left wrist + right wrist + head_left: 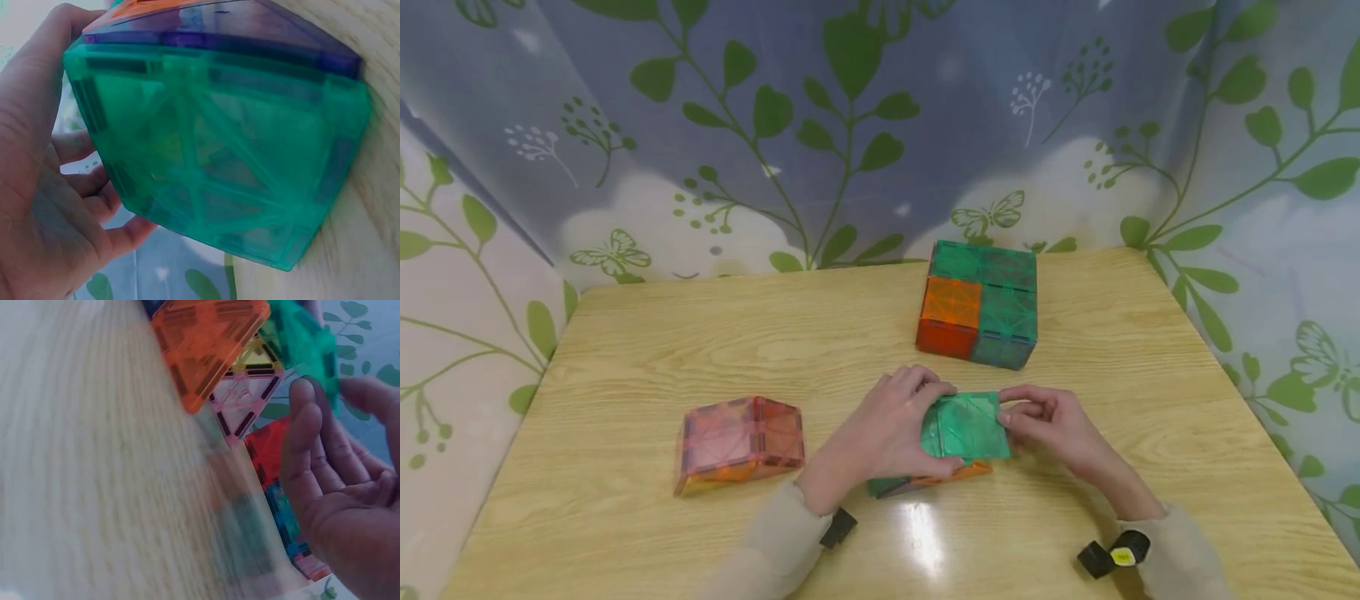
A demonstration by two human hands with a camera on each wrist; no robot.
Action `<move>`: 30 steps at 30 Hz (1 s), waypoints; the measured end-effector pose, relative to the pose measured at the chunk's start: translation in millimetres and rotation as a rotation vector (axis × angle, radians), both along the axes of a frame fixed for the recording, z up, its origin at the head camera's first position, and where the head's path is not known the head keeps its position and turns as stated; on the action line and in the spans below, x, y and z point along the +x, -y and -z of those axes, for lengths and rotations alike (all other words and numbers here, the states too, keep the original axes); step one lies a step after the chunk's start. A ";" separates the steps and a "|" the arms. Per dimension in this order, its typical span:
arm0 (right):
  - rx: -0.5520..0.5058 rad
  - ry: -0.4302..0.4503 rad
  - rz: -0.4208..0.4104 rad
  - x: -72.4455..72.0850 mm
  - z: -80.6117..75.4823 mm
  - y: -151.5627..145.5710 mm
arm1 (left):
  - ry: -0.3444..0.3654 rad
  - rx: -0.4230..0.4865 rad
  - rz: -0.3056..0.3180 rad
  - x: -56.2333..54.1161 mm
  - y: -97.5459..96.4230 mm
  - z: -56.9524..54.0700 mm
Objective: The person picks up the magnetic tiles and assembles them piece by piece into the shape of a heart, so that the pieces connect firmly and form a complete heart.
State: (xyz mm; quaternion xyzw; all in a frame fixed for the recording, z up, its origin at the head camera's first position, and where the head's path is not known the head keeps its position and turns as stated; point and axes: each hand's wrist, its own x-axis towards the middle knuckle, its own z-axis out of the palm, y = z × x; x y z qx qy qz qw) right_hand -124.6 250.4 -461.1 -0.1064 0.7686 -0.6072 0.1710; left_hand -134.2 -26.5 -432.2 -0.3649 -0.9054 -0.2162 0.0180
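My left hand [880, 429] grips the side of a small structure of see-through magnetic tiles, its fingers behind and thumb in front. My right hand [1060, 425] pinches the right edge of a green square tile [976, 425] at the structure's top. In the left wrist view, another green tile [212, 162] forms one end, below a purple tile [269, 28]; the left hand [56, 175] is beside it. An orange triangular tile [209, 353] and a pink triangular tile [245, 400] show in the right wrist view, near the right hand [350, 469]. Whether the pinched tile touches the structure, I cannot tell.
A block of green and orange tiles [977, 304] stands at the back right of the wooden table [715, 333]. To the left sits a pink and orange tile shape [722, 437]. A leaf-patterned curtain [865, 183] borders the back and sides.
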 end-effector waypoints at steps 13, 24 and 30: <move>0.011 0.266 -0.071 -3.3 12.1 -8.9 | 0.055 -0.016 0.059 -1.8 4.7 -0.9; 0.249 0.038 -0.142 -1.2 3.6 2.3 | 0.111 -0.041 0.064 -3.0 5.4 -0.2; 0.285 -0.108 -0.279 1.7 0.9 3.6 | 0.111 -0.045 0.068 -2.2 5.7 -1.2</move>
